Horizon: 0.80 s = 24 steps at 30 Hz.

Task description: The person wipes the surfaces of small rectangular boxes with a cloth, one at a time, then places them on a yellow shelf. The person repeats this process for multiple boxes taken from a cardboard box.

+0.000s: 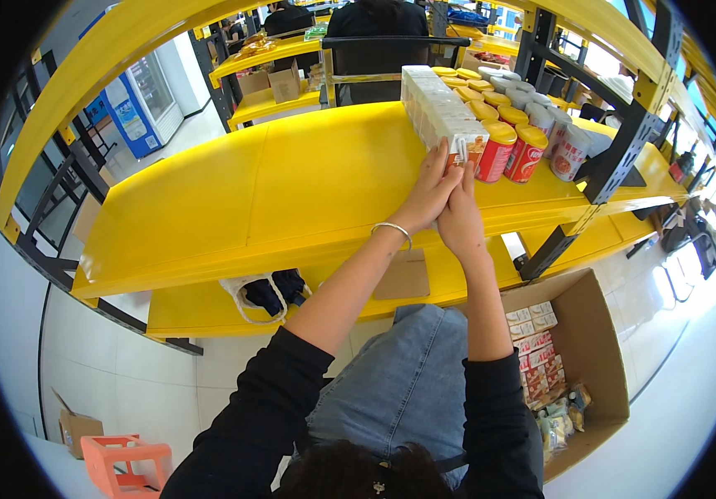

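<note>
Evidently, the two hands meet at the near end of a row of white cartons (423,101): the left hand (429,196) has its fingers stretched forward against the nearest carton, and the right hand (459,218) lies close beside it, its fingertips near the same front face. The fingers partly hide one another, so I cannot tell how far they are open or whether they grasp the carton or only touch it. The row stands at the front edge of the yellow shelf (208,179) and runs back from there. Just to its right come red cans with yellow lids (497,151), then pale tins (567,156), then a dark shelf post (624,141), which bounds the group on that side. The red cans bear pale lettering and the nearest carton a printed orange-brown picture. Below, a piece of cardboard (402,276) and a dark and white bag (266,295) lie on the lower shelf (183,314). On the floor at the right, an open cardboard box (599,341) holds small cartons and clear packets; an orange stool (96,466) stands at lower left
</note>
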Available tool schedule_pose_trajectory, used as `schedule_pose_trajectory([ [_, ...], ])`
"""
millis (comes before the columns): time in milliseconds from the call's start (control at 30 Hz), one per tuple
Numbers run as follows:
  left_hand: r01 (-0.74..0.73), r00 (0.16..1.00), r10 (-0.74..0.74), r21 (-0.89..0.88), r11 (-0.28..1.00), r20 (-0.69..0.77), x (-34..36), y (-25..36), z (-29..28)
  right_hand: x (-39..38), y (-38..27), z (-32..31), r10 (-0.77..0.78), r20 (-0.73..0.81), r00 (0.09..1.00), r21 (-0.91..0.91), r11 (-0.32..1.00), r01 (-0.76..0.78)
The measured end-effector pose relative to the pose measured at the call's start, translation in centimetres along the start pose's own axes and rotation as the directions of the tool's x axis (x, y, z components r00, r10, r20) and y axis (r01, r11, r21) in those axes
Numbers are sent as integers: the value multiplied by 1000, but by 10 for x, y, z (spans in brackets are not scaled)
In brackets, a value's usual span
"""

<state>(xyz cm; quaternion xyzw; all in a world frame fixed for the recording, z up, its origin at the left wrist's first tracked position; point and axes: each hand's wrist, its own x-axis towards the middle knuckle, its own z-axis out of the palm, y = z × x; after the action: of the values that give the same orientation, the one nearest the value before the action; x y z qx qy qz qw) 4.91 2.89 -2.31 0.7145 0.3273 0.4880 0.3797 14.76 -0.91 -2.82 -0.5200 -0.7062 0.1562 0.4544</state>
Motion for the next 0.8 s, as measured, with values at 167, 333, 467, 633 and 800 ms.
schedule_pose_trajectory([
  [167,4,1000,-5,-108,994,-2,3,6,9,11,25,1,-86,28,996,-177,980,89],
  [333,-5,999,0,-143,990,-36,4,2,10,10,14,-5,-68,55,996,-167,983,77],
  [467,12,999,-16,-139,990,-31,6,0,9,14,14,-4,-47,20,999,-77,996,49],
  [633,20,983,-60,-221,975,-176,2,-23,0,-6,45,-35,-67,24,997,334,941,55],
  [800,-153,891,162,55,987,-425,-14,-24,-16,-74,82,-165,312,161,937,620,706,-341],
])
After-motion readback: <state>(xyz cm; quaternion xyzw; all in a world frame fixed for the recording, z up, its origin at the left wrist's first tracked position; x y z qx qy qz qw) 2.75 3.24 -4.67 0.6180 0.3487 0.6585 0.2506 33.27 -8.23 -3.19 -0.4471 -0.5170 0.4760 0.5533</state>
